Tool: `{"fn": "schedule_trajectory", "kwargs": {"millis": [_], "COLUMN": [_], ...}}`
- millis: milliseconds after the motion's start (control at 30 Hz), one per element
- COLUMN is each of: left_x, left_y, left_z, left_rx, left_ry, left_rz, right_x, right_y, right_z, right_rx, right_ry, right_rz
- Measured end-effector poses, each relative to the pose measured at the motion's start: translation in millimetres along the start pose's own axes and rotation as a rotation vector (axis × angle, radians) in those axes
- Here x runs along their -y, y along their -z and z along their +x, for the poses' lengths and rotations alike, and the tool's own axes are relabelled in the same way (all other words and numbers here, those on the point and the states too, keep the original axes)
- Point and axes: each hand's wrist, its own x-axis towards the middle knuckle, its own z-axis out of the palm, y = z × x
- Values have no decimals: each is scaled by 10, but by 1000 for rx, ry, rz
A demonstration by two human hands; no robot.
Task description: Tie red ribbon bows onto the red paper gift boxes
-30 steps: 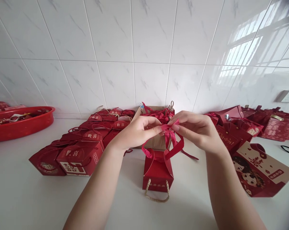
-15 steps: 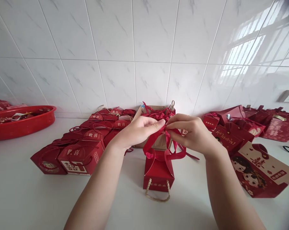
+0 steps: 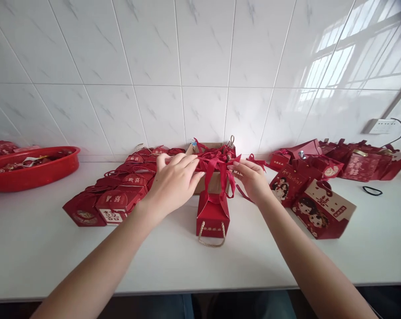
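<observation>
A small red gift box [image 3: 212, 218] stands upright on the white counter, a twisted cord handle [image 3: 212, 243] hanging down its front. Red ribbon [image 3: 212, 167] is knotted above its gathered top, with loops and tails falling to both sides. On the left, my left hand [image 3: 177, 180] pinches one part of the ribbon, its back turned up and its fingertips partly hidden. Opposite it, my right hand [image 3: 251, 178] pinches the ribbon between thumb and fingers. The ribbon is stretched sideways between both hands.
Rows of red boxes [image 3: 115, 206] stand at left, near a red basin [image 3: 30, 170] holding small items. Behind the ribbon is a brown cardboard box [image 3: 207, 186] with red ribbons. Printed gift bags [image 3: 323, 212] and a black band [image 3: 372, 191] lie at right.
My hands have moved apart from close together above the box, drawing the ribbon out sideways. The view has shifted, and the counter's front edge now shows.
</observation>
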Motion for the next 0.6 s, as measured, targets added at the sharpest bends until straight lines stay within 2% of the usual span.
{"fn": "schedule_trajectory", "kwargs": {"millis": [167, 333, 467, 600], "left_x": [168, 334, 444, 525], "left_y": [137, 240, 205, 129], "left_z": [-365, -723, -972, -1116], "left_rx": [53, 198, 350, 432], "left_ry": [60, 221, 350, 392], "left_rz": [166, 169, 55, -37], "right_x": [-59, -162, -257, -335], "right_y": [357, 687, 895, 1017], "right_z": [-341, -647, -827, -915], "right_rx": [-183, -346, -389, -362], "right_ry": [-100, -153, -197, -207], "right_rz": [-2, -94, -258, -463]}}
